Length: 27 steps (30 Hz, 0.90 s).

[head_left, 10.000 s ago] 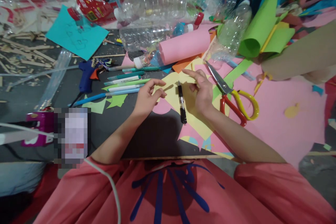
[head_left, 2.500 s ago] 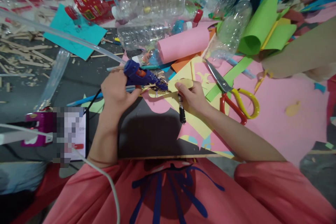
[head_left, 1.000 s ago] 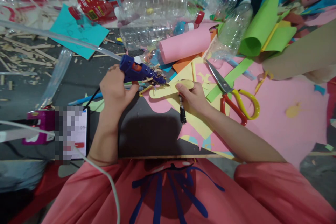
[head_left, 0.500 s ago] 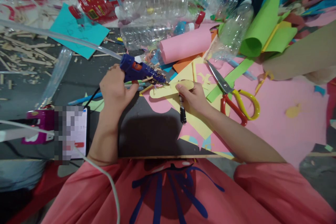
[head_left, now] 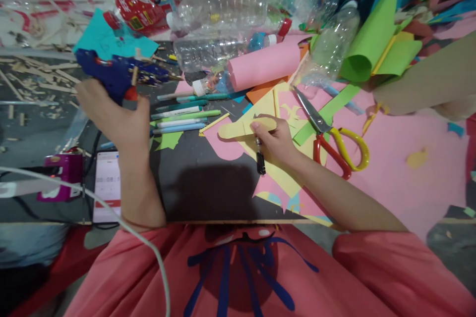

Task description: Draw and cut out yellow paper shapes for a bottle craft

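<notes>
Dark tabletop (head_left: 189,163) frames the left hand (head_left: 115,114), gripping a blue plastic glue gun (head_left: 115,77), as it swings well left of a pale-yellow, round-ended paper strip (head_left: 236,130), the nozzle now clear of it. The right hand (head_left: 274,137) pinches the strip's right end. Coloured felt-tip pens (head_left: 189,116) to its left, a slim black pen (head_left: 261,162) just below and red-and-yellow-handled steel scissors (head_left: 316,121) to its right crowd it.

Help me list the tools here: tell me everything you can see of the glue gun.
The glue gun has a dark blue, plastic-looking body, an orange-red trigger and a narrow tip pointing right; pale bits show on or near its front. The left hand grips it, hiding part of its handle. In view it overlaps the turquoise sheet; whether they touch is unclear.
</notes>
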Motion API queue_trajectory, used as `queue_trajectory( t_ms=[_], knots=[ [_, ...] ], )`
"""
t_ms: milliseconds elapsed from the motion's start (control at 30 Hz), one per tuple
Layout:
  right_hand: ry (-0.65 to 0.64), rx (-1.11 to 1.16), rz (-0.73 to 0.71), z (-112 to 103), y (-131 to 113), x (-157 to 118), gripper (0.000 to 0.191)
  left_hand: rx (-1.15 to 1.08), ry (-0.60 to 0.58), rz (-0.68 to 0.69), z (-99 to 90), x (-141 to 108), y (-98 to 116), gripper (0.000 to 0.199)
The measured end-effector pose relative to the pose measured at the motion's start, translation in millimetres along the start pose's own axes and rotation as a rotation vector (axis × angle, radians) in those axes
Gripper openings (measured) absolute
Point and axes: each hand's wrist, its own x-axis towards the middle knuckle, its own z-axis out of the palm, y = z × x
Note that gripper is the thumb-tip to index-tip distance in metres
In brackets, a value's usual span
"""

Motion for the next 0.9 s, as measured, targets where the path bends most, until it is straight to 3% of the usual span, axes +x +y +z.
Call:
queue_trajectory(
  t_ms=[100, 200, 300, 433, 567, 600, 700, 733, 767, 900],
  knots=[
    [-0.012, 0.01, -0.008, 0, 1, 0, 0.053, 0.028, 0.056, -0.252, 5.2, 2, -25, 0.06],
    [-0.007, 0.01, -0.016, 1, 1, 1, 0.054, -0.152, 0.094, -0.394, 8.0, -6, -35, 0.046],
    [-0.001, 0.008, -0.024, 1, 2, 1, 0.054, -0.299, 0.105, -0.486, 4.9, -13, -32, 0.04],
    [-0.01, 0.015, -0.046, 0, 1, 2, 0.054, -0.413, 0.149, -0.47, 3.5, -10, -8, 0.033],
    [0.049, 0.052, -0.039, 1, 2, 3, 0.055, -0.797, 0.194, -0.331, 19.5, -15, 51, 0.041],
    [0.07, 0.069, -0.025, 2, 2, 3, 0.055, -0.976, 0.136, -0.337, 25.0, -19, 69, 0.043],
    [0.12, 0.104, -0.005, 3, 3, 2, 0.054, -1.426, -0.214, -0.522, 37.0, -35, 114, 0.055],
    [0.13, 0.106, -0.008, 3, 3, 2, 0.054, -1.471, -0.375, -0.568, 38.7, -40, 124, 0.059],
    [0.137, 0.107, -0.015, 3, 3, 2, 0.054, -1.498, -0.458, -0.603, 39.6, -44, 132, 0.059],
    [0.145, 0.123, -0.005, 5, 3, 1, 0.055, -1.559, -0.633, -0.719, 40.0, -52, 139, 0.054]
  ],
)
